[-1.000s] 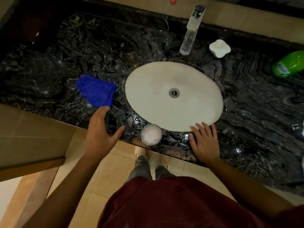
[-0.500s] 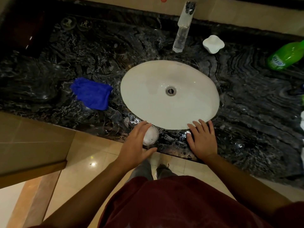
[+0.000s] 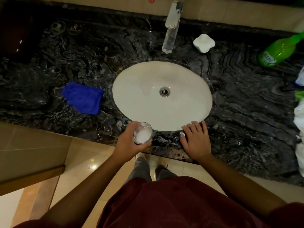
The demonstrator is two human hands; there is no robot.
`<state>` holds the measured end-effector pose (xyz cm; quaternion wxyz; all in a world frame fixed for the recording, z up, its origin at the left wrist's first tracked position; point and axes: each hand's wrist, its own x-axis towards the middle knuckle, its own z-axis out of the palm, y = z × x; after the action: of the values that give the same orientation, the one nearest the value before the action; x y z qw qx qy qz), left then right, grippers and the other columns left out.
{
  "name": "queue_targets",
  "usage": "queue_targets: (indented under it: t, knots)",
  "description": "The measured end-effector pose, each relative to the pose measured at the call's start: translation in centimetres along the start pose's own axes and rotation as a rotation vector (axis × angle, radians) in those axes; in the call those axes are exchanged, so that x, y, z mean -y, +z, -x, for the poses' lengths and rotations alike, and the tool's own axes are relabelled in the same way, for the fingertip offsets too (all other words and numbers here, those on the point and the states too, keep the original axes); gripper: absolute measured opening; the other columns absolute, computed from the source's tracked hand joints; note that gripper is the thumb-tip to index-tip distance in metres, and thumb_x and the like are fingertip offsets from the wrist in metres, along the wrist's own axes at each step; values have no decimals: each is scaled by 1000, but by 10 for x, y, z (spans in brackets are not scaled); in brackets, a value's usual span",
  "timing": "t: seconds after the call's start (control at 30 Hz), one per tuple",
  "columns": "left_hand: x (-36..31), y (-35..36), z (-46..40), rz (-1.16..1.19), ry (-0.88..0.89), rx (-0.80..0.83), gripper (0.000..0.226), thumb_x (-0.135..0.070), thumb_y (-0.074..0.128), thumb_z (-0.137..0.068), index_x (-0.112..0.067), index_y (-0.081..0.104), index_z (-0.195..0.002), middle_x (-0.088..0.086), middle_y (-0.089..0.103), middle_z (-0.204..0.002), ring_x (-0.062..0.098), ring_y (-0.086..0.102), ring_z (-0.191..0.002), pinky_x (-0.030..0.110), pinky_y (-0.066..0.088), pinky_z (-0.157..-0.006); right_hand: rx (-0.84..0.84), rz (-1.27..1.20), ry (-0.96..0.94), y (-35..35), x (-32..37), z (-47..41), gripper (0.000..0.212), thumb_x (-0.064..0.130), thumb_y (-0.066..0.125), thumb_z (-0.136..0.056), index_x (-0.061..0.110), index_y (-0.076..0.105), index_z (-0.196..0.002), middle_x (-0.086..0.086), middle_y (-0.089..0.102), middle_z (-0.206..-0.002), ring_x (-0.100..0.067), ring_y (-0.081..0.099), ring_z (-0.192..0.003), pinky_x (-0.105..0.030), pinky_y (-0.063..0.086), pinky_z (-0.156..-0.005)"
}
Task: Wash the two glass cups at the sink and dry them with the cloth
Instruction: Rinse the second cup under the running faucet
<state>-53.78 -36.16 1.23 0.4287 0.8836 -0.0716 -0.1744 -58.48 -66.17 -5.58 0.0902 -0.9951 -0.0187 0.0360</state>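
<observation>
Left hand (image 3: 130, 142): fingers wrapped round a glass cup (image 3: 142, 132) at the near edge of the bench (image 3: 246, 102), just near-left of the basin. The cup is upright, seen from above; its inside looks milky white, and whether that is foam or reflection cannot be told.

Right hand (image 3: 196, 139): flat on the bench at the near rim of the sink (image 3: 144, 83), fingers straight and spread, holding nothing.

Second glass cup (image 3: 105, 127): clear, on the bench just left of the held cup, near the blue cloth. Hard to make out against the dark veined stone; only faint curved outlines show.

Blue cloth (image 3: 83, 97): crumpled, left of the sink, touching neither hand.

Faucet (image 3: 171, 27): chrome, at the far side of the basin, spout over its far rim.

White soap dish (image 3: 204, 42): right of the faucet; contents not visible.

Green bottle (image 3: 279, 50): lying at the far right, its neck cut off by the frame edge.

Pale items at the right edge (image 3: 299, 116): cut off, not identifiable.

Two faint round glass shapes (image 3: 65, 27) at the far left of the bench: too dim to name.
</observation>
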Motion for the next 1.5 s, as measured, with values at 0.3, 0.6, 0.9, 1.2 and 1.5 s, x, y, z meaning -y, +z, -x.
queue_targets:
  t: [0.3, 0.6, 0.9, 1.2, 1.5]
  knots:
    - [-53, -39, -112, 203, -27, -128, 85, -30, 94, -70, -26, 39, -136, -11, 65, -112, 0, 63, -108, 18, 47, -95, 85, 28, 9, -8, -1, -6, 39, 44, 40, -102, 20, 68, -116, -1, 65, -116, -27, 54, -122, -54, 22, -123]
    - [-51, -43, -238, 166, 31, 36, 79, -29, 96, -68, -27, 46, -128, -8, 64, -108, 6, 62, -98, 10, 46, -88, 446, -185, 199, -111, 18, -125, 76, 51, 54, -99, 23, 22, -162, -7, 23, -169, -30, 31, -150, -47, 35, -119]
    - [-36, -18, -290, 251, -2, 212, 85, -58, 92, -57, -35, 49, -126, -4, 61, -112, 12, 63, -104, 30, 52, -86, -335, -302, 48, -167, 46, -314, 73, 49, 59, -97, 24, 32, -160, -7, 22, -170, -30, 21, -156, -43, 25, -121]
    - [-2, 33, -329, 329, -76, 291, 66, -21, 94, -72, -20, 57, -126, -3, 63, -113, 7, 62, -100, 23, 49, -93, -600, -410, -95, -103, 17, -363, 54, 27, 58, -103, 1, 48, -148, -17, 43, -159, -38, 29, -153, -26, 19, -124]
    - [1, 58, -350, 376, -124, 220, 72, -26, 96, -67, -22, 57, -127, -6, 69, -115, 11, 67, -109, 32, 53, -98, -615, -387, -114, -132, -14, -397, 49, 47, 59, -99, 16, 65, -136, 0, 65, -141, -23, 55, -137, -59, 32, -118]
